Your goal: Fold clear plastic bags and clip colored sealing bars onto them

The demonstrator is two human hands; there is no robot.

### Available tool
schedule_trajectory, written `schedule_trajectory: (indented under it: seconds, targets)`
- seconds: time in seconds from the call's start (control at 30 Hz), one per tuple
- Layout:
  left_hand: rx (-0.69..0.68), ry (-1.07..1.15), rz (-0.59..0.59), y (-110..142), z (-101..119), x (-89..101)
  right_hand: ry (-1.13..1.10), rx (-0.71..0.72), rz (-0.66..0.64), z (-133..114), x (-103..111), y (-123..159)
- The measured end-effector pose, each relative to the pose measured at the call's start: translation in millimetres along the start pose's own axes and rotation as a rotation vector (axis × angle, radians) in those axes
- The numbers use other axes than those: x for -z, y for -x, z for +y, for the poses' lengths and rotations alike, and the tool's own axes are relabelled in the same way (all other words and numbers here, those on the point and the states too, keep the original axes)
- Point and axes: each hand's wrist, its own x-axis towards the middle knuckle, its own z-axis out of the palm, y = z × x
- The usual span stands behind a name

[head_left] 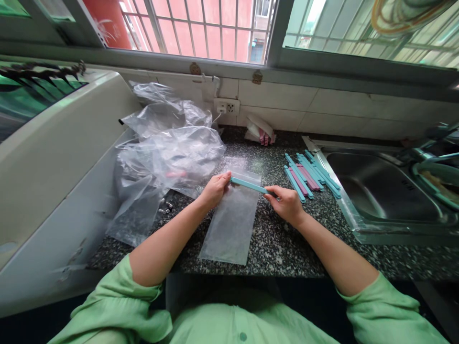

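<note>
A light-blue bag sealing clip [248,184] lies crosswise near the top of a clear flat plastic bag [231,229]. My left hand [217,187] is closed at the clip's left end, by the bag's edge. The clip's right end, beyond the bag's side, is pinched between the thumb and fingers of my right hand [286,203]. Whether the clip is fastened around the plastic or only rests over it, I cannot tell. Several blue and pink clips [311,174] lie in a loose group to the right of my right hand.
Crumpled clear plastic bags [179,143] heap up at left, with small shiny bits [165,208] beside them. A white appliance [71,157] borders the speckled counter [287,248]. At right is a steel sink [383,186]. By the wall lies a packet of pink clips [261,134].
</note>
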Motion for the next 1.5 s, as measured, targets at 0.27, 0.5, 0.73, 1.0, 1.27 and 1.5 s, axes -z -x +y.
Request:
schedule_trajectory:
  seconds: [0.27,0.5,0.73,1.0,1.27,1.5]
  targets:
    - [-0.011,0.016,0.006,-2.6,-3.5,1.1,-0.028,0.004,0.007,2.1,-1.1,0.0]
    - [0.0,0.036,-0.002,-3.1,-4.1,1.1,-0.074,-0.016,0.01,2.2,-1.0,0.1]
    - [-0.008,0.005,0.001,-3.0,-4.7,2.0,-0.09,-0.028,-0.012,2.0,-2.6,0.4]
    - [0.031,-0.004,0.027,-3.1,-3.0,-1.8,-0.125,-0.066,-0.01,2.7,-5.3,0.9]
    - [0.053,0.029,0.019,-6.6,-10.2,2.1,-0.178,-0.12,0.008,1.4,-2.6,-0.8]
    - [0.049,0.054,0.016,-5.6,-8.1,0.6,-0.214,-0.129,0.052,1.8,0.7,-2.7]
